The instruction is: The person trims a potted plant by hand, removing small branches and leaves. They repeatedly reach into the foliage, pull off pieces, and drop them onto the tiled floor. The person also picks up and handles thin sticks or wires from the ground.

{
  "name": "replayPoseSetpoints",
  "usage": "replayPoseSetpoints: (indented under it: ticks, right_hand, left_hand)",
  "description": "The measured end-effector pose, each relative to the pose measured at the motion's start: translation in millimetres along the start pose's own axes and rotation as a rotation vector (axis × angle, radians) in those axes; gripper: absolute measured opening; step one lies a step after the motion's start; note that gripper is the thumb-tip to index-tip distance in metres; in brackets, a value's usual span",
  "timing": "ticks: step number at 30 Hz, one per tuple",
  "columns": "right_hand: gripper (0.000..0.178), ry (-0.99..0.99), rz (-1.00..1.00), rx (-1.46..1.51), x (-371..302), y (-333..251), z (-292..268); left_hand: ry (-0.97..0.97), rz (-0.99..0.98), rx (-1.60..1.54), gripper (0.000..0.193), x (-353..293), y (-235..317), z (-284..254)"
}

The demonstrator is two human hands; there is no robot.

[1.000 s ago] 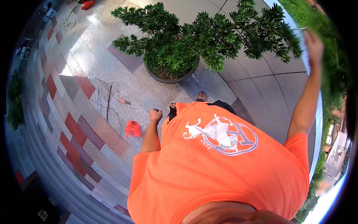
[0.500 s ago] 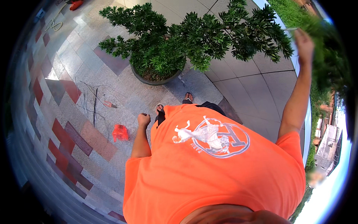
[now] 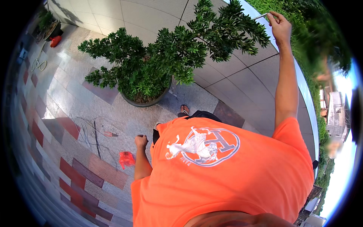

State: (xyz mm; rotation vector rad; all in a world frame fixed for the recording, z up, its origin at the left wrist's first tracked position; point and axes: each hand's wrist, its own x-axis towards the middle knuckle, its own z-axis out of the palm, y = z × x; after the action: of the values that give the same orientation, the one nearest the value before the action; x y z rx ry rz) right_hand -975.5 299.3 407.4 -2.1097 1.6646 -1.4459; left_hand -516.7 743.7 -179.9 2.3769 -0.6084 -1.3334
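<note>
Raised at the far right, my right hand (image 3: 280,29) pinches a thin, light-coloured rod (image 3: 260,16) between thumb and fingers. The rod's other end comes close to the outermost leaves of a potted bonsai-like tree (image 3: 211,36); whether it touches them I cannot tell. The tree has dense dark green leaves and one long branch reaching right, over a pale tiled wall. Its round dark pot (image 3: 145,104) stands on the paving. Down by my left side, my left hand (image 3: 141,141) is closed, its fingers curled, and anything inside is hidden.
On the paving lie thin dark wires or sticks (image 3: 97,140), a small tool with reddish handles (image 3: 110,134) and a red plastic bag (image 3: 126,159). A pale hose (image 3: 39,65) and another potted plant (image 3: 52,31) are at the far left. Grass grows beyond the wall's ledge (image 3: 298,72).
The view has shifted, so the tree and pot appear lower and further left. My right hand appears higher and more to the left, still pinching the rod. My left hand stays closed.
</note>
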Motion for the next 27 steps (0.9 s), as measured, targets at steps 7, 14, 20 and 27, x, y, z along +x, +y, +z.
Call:
replayPoseSetpoints:
  ticks: [7, 14, 20, 27]
  right_hand:
    - [0.026, 0.147, 0.011, 0.016, 0.8, 19.2, -14.5]
    - [0.028, 0.257, 0.261, 0.224, -55.0, 52.7, -18.4]
    - [0.032, 0.094, 0.629, 0.043, -170.1, 101.4, 13.1]
    - [0.026, -0.308, 0.754, -0.315, -303.2, 130.5, 41.5]
  left_hand:
    - [0.020, 0.017, 0.029, 0.026, 7.3, 5.2, -1.3]
    - [0.012, 0.013, -0.039, 0.024, -16.6, 27.3, -5.7]
    - [0.013, 0.110, 0.048, 0.022, -16.9, 11.1, -6.6]
    - [-0.068, 0.015, -0.126, 0.019, 18.2, -29.1, -12.7]
